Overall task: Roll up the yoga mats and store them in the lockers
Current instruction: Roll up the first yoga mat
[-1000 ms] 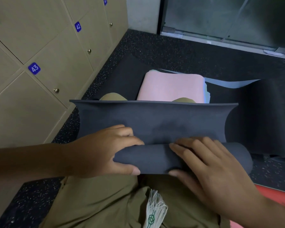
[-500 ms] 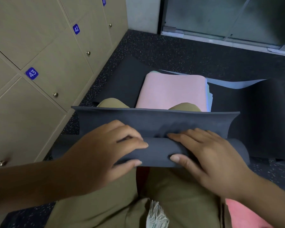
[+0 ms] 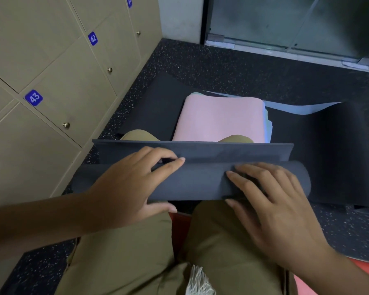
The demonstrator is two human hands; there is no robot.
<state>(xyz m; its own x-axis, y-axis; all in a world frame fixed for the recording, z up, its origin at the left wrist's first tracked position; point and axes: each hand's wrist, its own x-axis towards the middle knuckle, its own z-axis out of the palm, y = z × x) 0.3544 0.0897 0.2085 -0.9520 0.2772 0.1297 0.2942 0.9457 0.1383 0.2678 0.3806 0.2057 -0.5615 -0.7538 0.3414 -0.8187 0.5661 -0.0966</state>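
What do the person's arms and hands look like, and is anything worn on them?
The left hand and the right hand are bare, with no gloves. No ring, watch or bracelet shows on them. Both forearms are bare as far as the picture's edge, so no sleeve is in view. The fingernails are short and unpainted.

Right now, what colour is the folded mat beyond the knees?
Pale pink: the folded mat, clearest in the head view.

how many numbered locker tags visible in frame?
3. Tag 43 sits lowest and nearest on the locker wall, tag 42 above and farther along, tag 41 at the top edge, partly cut off. Other lockers' tags may lie outside the frame.
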